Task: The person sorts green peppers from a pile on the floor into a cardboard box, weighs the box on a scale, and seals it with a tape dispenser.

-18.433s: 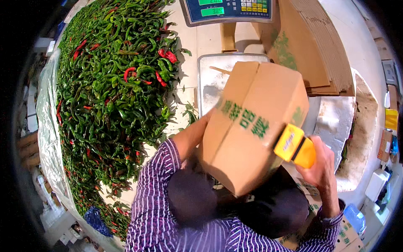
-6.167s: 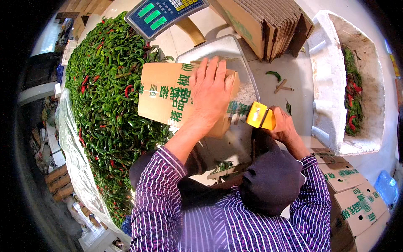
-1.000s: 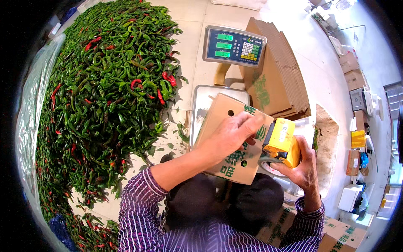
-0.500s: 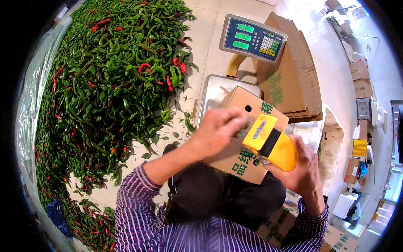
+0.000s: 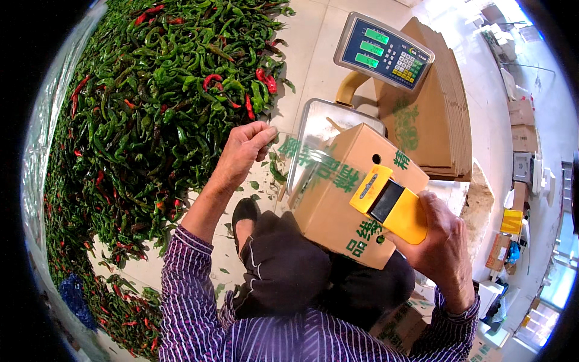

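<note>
A brown cardboard box (image 5: 329, 220) with green print and round holes sits tilted between my knees and the weighing scale's metal platform (image 5: 315, 114). My right hand (image 5: 443, 241) is closed around a yellow tape dispenser (image 5: 404, 220) resting at the box's right part. From the dispenser a strip of clear packing tape (image 5: 309, 158) with green print stretches leftward over the box and past its edge. My left hand (image 5: 247, 151), fingers pinched together, grips the tape's free end beside the pepper heap. The dispenser's tape roll is hidden.
A large heap of green and red peppers (image 5: 163, 102) fills the left, with plastic sheeting (image 5: 45, 163) along its edge. The scale's display (image 5: 386, 51) stands beyond the box. Flattened cartons (image 5: 431, 108) lean behind it. More boxes and items line the far right.
My left hand has moved left, away from the dispenser, drawing out a long strip of tape. The right hand still holds the dispenser over the box.
</note>
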### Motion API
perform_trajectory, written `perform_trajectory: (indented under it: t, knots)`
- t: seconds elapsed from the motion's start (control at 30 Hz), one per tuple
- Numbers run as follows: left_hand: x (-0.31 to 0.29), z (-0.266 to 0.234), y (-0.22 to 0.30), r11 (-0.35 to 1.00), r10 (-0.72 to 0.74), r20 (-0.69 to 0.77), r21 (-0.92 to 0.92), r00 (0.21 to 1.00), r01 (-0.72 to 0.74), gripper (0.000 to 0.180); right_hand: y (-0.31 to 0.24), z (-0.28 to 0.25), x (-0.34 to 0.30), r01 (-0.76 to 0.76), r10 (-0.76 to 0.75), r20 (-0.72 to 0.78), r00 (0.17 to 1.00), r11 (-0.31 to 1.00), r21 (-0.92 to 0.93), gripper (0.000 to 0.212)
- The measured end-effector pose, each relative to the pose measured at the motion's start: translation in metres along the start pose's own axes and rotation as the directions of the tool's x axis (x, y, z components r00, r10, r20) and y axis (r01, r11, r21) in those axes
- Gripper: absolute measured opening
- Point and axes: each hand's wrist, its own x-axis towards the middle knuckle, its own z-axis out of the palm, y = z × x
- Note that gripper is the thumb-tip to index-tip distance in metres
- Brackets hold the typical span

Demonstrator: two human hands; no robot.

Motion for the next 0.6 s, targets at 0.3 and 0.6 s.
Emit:
perform_trajectory:
  t: [0.3, 0.6]
  knots:
    - [0.016, 0.015, -0.056, 0.94, 0.257, -0.092, 0.255, 0.962, -0.227, 0.025, -0.002, 0.001, 0.016, -0.013, 0.023, 0.083, 0.996, 0.993, -0.116, 0.049]
    - [0.012, 0.05, -0.095, 0.616, 0.507, -0.035, 0.714, 0.861, -0.334, 0.021, -0.005, 0.0, 0.023, -0.037, 0.054, 0.117, 0.992, 0.989, -0.143, 0.053]
